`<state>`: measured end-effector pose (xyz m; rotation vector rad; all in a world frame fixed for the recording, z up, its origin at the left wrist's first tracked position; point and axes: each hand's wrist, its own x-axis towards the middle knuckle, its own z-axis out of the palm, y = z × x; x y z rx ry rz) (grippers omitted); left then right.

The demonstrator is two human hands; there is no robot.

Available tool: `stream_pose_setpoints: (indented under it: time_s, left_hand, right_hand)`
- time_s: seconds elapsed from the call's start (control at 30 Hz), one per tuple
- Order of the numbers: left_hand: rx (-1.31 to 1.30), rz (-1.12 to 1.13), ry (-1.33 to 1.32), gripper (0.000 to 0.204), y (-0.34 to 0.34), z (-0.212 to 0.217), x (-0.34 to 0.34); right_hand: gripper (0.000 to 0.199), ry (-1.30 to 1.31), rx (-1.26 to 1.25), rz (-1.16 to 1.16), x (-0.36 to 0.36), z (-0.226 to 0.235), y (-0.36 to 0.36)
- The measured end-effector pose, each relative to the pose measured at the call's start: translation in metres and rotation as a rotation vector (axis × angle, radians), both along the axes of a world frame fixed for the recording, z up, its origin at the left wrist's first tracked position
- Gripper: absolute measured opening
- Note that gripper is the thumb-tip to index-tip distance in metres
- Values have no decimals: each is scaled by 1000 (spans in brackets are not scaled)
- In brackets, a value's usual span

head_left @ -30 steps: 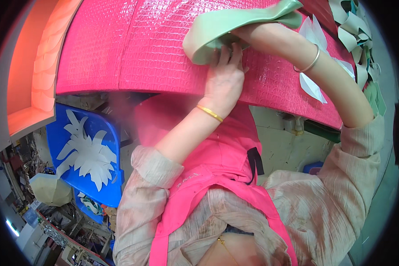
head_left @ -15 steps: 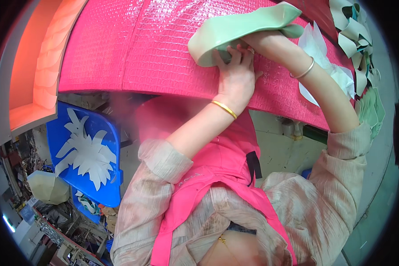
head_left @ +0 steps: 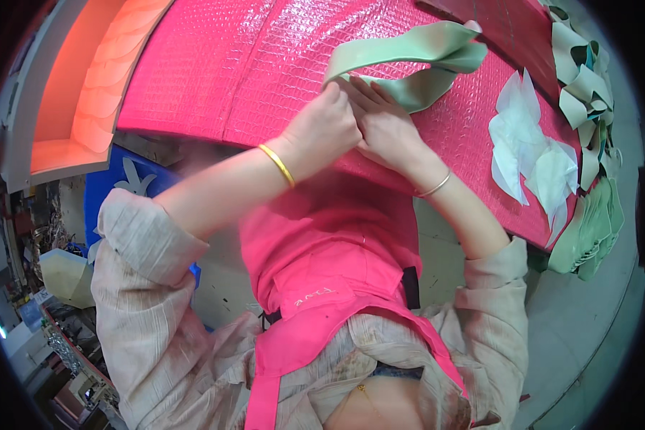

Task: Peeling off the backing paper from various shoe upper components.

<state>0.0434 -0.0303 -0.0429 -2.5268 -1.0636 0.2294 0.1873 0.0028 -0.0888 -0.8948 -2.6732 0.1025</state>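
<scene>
A pale green shoe upper, glossy and looped, stands on the pink-covered table with its pointed end toward the far right. At its near left end, the fingers of my left hand are closed in a pinch on the edge. My right hand is beside it, its fingers reaching into the loop and pressed against the inner side of the same end. The two hands touch or nearly touch. My right thumb and the exact spot under my left fingertips are hidden.
White tissue-like sheets lie on the table's right. Beyond that edge hang more green and cream uppers. An orange-lit box with overlapping orange pieces stands left, above a blue chair bearing white cut pieces. A dark red board lies far right.
My left hand has moved left and closed on the upper's near end. My right hand has come back from under the far part to that end. The upper has turned, showing its open loop.
</scene>
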Motion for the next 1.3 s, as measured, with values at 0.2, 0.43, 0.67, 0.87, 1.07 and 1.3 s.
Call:
stream_pose_setpoints:
  time_s: [0.2,0.43,0.67,0.87,1.07,1.3]
  left_hand:
    - [121,-112,-274,13,-11,-2,6]
    - [-241,-93,-721,32,-37,-47,34]
    - [-335,-13,-856,47,-36,-50,39]
    - [-312,178,-966,33,-29,-29,82]
    - [-664,101,-2190,20,-11,-10,80]
    - [-1715,650,-1786,28,-20,-5,-13]
  right_hand:
    - [11,-389,196,172,44,53,6]
    - [30,-1154,66,363,65,82,-30]
    - [12,-1004,306,202,62,75,-36]
    - [7,-816,90,197,58,95,-21]
    - [41,402,170,-246,31,165,-8]
    - [32,234,-409,-10,16,113,21]
